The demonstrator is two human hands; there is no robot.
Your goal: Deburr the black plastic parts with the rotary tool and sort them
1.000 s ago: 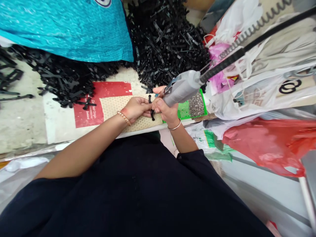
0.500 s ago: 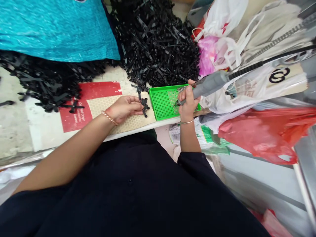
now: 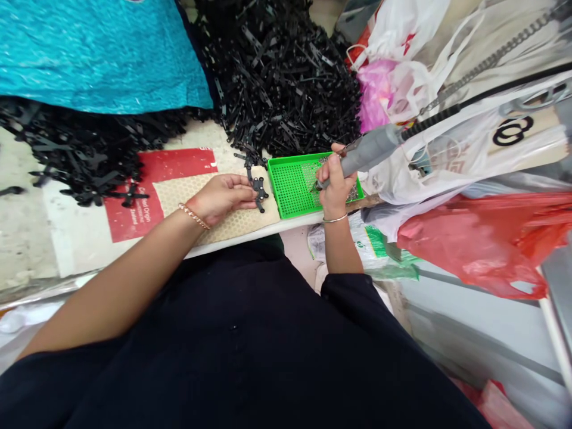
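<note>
My left hand [image 3: 226,198] is closed on a small black plastic bracket [image 3: 259,189] with several arms, holding it over the beige honeycomb-patterned mat [image 3: 179,199]. In my right hand [image 3: 336,186] is a grey electric screwdriver [image 3: 370,149], its fingers wrapped round the front end and a cable running off to the upper right. The dark tip of the tool points left, over a green perforated tray [image 3: 290,185]. Small silvery screws [image 3: 355,192] lie in the tray's right part, partly hidden by my right hand.
A big heap of black plastic parts [image 3: 281,77] rises behind the tray. More parts [image 3: 89,155] spill from under a blue sack [image 3: 102,56] at left. Plastic bags, including a red bag [image 3: 482,238], crowd the right side. Red printed card [image 3: 127,214] lies under the mat.
My right hand and the electric screwdriver have shifted slightly left over the tray. My left hand keeps its hold on the bracket; the view has moved a little.
</note>
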